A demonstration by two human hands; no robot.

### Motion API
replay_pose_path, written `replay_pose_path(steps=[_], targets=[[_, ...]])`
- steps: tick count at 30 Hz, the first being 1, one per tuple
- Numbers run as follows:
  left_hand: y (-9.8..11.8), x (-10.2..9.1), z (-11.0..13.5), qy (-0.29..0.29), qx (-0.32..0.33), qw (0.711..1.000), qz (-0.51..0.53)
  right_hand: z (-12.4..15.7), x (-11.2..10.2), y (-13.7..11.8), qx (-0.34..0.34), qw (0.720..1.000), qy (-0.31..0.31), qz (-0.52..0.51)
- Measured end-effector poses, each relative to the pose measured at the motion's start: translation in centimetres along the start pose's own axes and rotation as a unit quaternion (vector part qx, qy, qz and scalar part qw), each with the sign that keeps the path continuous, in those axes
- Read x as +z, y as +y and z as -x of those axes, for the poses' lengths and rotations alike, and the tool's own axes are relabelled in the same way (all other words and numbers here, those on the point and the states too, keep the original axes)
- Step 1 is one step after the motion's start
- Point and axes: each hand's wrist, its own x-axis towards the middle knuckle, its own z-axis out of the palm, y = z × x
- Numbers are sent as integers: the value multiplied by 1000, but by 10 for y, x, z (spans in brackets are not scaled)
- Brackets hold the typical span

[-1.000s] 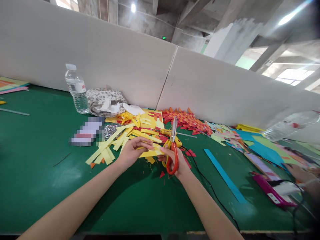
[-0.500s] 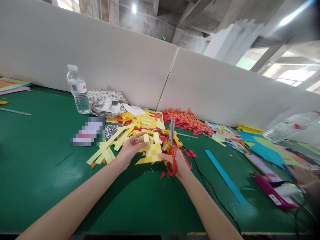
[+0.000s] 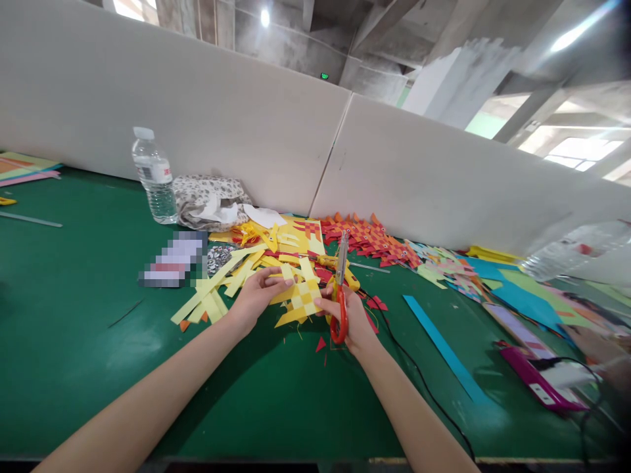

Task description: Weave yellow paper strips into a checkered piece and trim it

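A woven yellow paper piece (image 3: 304,299) in a two-tone checker, with loose strip ends, is held up between my hands over the green table. The fingers and thumb of my left hand (image 3: 259,293) pinch its left edge. My right hand (image 3: 351,315) grips its right edge by the thumb and fingers, and also carries a pair of red-handled scissors (image 3: 340,305), blades pointing up and away. Behind and left lie pale yellow paper strips (image 3: 211,295). A yellow tool (image 3: 351,279), partly covered by the scissors, lies just beyond my right hand.
Red woven paper fish (image 3: 369,240) are heaped by the white partition (image 3: 246,112). A water bottle (image 3: 154,177) and a blurred phone (image 3: 175,259) are at left. To the right lie a blue strip (image 3: 444,345), a black cable (image 3: 419,374) and a magenta device (image 3: 539,381).
The woven yellow piece has tilted and shifted slightly right, with its lower left tip moving right. The scissors lean a little more to the right. Both hands keep their hold.
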Motion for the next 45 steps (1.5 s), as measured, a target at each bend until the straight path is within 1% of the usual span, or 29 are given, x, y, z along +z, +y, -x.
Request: replay_pose_path(steps=[4, 6, 10, 12, 14, 17, 20, 22, 25, 27, 28, 29, 30, 31, 32, 34, 35, 36, 37, 39, 41, 43, 45], targets=[[-3, -1, -1, -34, -24, 999, 9, -1, -2, 3, -24, 1000, 7, 1], [-4, -1, -2, -31, -23, 999, 5, -3, -3, 6, -35, 999, 21, 24], [-3, -2, -3, -8, -8, 1000, -3, -8, -8, 13, -65, 990, 63, 109], [-2, -2, -2, -2, -8, 1000, -8, -9, -9, 14, -68, 987, 69, 125], [-2, -1, -2, -4, -14, 1000, -10, -9, -8, 13, -53, 990, 62, 118], [-3, 0, -1, -6, -14, 1000, -1, -6, -5, 10, -34, 992, 36, 115], [-4, -1, -2, 17, -7, 1000, 13, -4, -4, 7, -39, 992, 10, 122], [-4, -4, -4, 33, 9, 999, 18, -4, -4, 7, -42, 994, -1, 105], [-2, -11, -8, 57, 67, 995, 39, -5, -5, 7, -39, 998, -7, 45], [0, -14, -10, 94, 100, 989, 64, -5, -6, 7, -42, 999, -16, 5], [1, -15, -10, 105, 107, 986, 70, -4, -7, 6, -45, 999, -24, -13], [2, -15, -9, 101, 107, 987, 68, -4, -7, 6, -49, 998, -33, -28], [3, -14, -8, 78, 103, 990, 58, -3, -7, 5, -52, 997, -45, -44], [3, -13, -6, 39, 96, 994, 43, -1, -7, 4, -51, 995, -57, -57], [4, -10, -3, -17, 84, 996, 24, 0, -7, 3, -48, 994, -67, -65], [3, -5, 3, -129, 63, 990, 3, 3, -5, 2, -32, 994, -90, -60], [3, -2, 6, -168, 47, 985, -7, 3, -4, 1, -23, 994, -99, -49], [2, 1, 8, -195, 30, 980, -11, 4, -3, 0, -14, 993, -109, -36], [2, 3, 10, -213, 27, 977, -15, 5, -2, 0, -7, 993, -117, -24], [2, 5, 13, -242, 48, 969, -32, 5, 0, -1, 3, 992, -126, -16], [4, 6, 16, -262, 66, 961, -54, 5, 1, -2, 8, 993, -120, -19], [6, 7, 17, -272, 58, 958, -69, 5, 2, -2, 15, 993, -113, -25], [6, 7, 18, -272, 53, 958, -76, 6, 2, -2, 20, 992, -119, -29]])
